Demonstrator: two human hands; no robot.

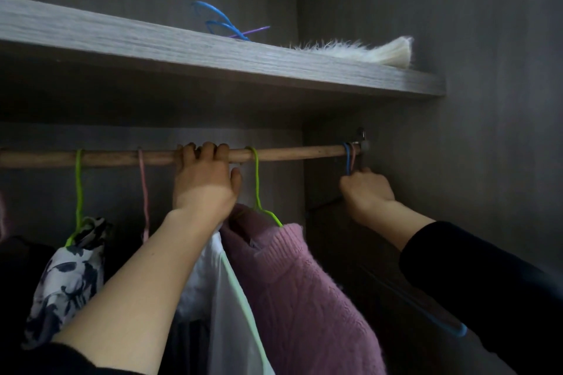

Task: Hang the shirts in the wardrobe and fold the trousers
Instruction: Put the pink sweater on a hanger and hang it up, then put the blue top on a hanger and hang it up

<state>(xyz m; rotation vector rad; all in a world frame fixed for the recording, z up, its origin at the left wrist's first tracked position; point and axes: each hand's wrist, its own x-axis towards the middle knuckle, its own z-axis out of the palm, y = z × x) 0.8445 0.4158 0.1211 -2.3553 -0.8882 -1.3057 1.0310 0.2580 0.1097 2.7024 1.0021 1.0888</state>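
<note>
1. Grey shelf [213, 49]: spare hangers [222, 24] and a white furry thing [365, 50] lie near its right end.
2. Wooden rail [304, 151] below already carries a pink knit [304, 283], a white garment [231, 298] and a floral garment [70, 277].
3. Left hand [204, 183] curls over the rail's middle. Right hand [365, 192] grips a blue hanger [347, 161] at the rail's right end, its load too dark to tell.
4. Trousers unseen; folding likely remains.

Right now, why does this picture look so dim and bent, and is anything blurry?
Head view: dim, no glare; light catches the shelf front and the left forearm; deep shadow under the shelf and at lower right; the wide lens bows shelf and rod; everything slightly soft, nothing sharply focused.
</note>
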